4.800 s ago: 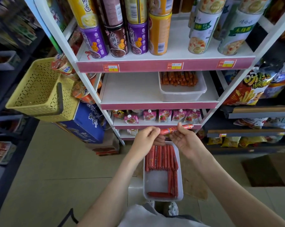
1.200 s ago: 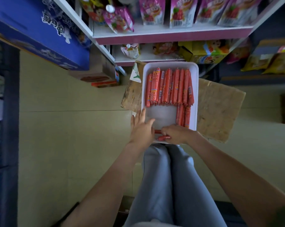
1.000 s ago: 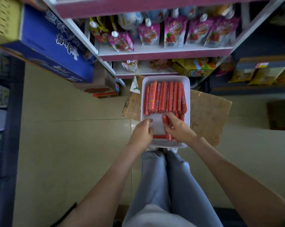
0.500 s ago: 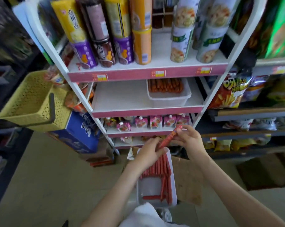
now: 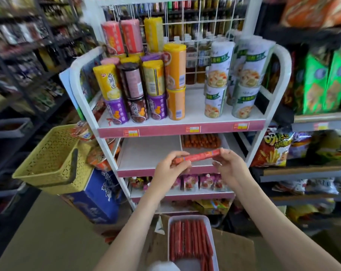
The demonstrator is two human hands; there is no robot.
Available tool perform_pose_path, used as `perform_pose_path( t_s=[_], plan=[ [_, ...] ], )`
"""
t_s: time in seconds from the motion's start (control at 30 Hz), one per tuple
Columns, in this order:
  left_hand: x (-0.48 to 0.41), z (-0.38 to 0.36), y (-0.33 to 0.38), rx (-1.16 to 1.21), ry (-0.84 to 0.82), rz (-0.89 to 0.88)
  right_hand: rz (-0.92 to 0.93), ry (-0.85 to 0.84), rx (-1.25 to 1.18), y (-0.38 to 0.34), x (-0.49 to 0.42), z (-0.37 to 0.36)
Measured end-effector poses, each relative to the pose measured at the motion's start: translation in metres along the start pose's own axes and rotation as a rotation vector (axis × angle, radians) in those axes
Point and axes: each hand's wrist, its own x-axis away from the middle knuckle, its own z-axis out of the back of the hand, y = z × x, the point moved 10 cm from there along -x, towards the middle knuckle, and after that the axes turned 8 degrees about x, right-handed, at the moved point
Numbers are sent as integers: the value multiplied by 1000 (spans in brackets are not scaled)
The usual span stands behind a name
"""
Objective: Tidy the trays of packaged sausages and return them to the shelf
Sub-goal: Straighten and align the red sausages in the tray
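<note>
Head view, L to R. Far L: yellow basket [image 5: 48,159] hangs beside white shelf unit [image 5: 148,151]; blue carton [image 5: 95,194] sits below basket. Top level of unit: stacked cans [image 5: 138,94], upright, 2 high. Mid level, R portion: upper tray [image 5: 202,162], white, w/ orange-red sticks [image 5: 201,141] lying side by side inside.

Centre, in front of mid level: left hand [image 5: 171,169] pinches L end of wrapped sausage [image 5: 197,156] btwn thumb and curled fingers. R end: right hand [image 5: 228,167] pinches it w/ thumb and fingertips. Item is red, approx. horizontal, R end slightly higher. It is held in air, across the front of upper tray as seen; contact w/ that tray cannot be determined. It is well apart from lower tray [image 5: 189,217].

Bottom centre: lower tray, white, rests on cardboard [image 5: 234,251]. Its sausage row [image 5: 189,239] runs lengthwise, packed side by side; near end cut off by frame edge. Far R: snack bags [image 5: 271,149] on adjacent dark racks.
</note>
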Motion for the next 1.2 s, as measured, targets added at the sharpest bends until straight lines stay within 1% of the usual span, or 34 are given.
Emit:
perform_pose_path(
  t_s=[0.03,0.07,0.1,0.13,0.2,0.27,0.3,0.37,0.4,0.47,0.53,0.57,0.63,0.7,0.77,0.83,0.9,0.97,1.0,1.03,1.1,1.13,1.2],
  plan=[
    [0,1,10,149,14,-13,-20,0,-41,1,-2,-1],
    [-1,0,21,232,18,-42,-42,-5,-68,3,-3,-3],
    [-2,-3,29,256,16,-78,-60,-9,-74,5,-3,-4],
    [-4,-8,36,227,12,-116,-74,-20,-64,6,-4,-6],
    [-10,-18,46,88,5,-193,-91,-83,8,7,-3,-12],
    [-14,-27,52,-41,4,-250,-76,-174,184,7,0,-20],
    [-14,-31,55,-117,0,-280,-41,-207,328,5,2,-22],
    [-13,-39,64,-344,-4,-399,99,-221,589,-10,10,-27],
    [-13,-42,67,-459,4,-469,203,-209,644,-25,16,-32],
    [-12,-46,69,-624,34,-557,420,-213,617,-59,36,-44],
    [-11,-47,67,-681,53,-590,580,-278,627,-82,57,-58],
    [-9,-47,68,-699,62,-596,634,-303,695,-88,65,-65],
    [-7,-47,67,-734,69,-607,697,-290,831,-91,72,-72],
    [-8,-44,63,-710,68,-569,647,-218,794,-88,66,-66],
    [-10,-36,57,-576,44,-437,546,-115,636,-84,55,-51],
    [-11,-25,46,-376,3,-246,405,-31,402,-72,41,-30],
    [-6,-8,41,-106,0,-113,254,-34,164,-52,31,-19],
    [3,6,42,167,14,-81,146,-58,0,-34,28,-17],
    [6,10,44,218,17,-90,108,-63,-63,-25,28,-17],
    [10,11,47,209,15,-107,74,-75,-110,-18,28,-18],
    [16,7,50,135,42,-146,19,-123,-96,-2,30,-24],
    [19,7,50,107,79,-169,20,-145,21,5,30,-26],
    [22,9,48,11,144,-222,106,-176,479,11,34,-31]
  ],
)
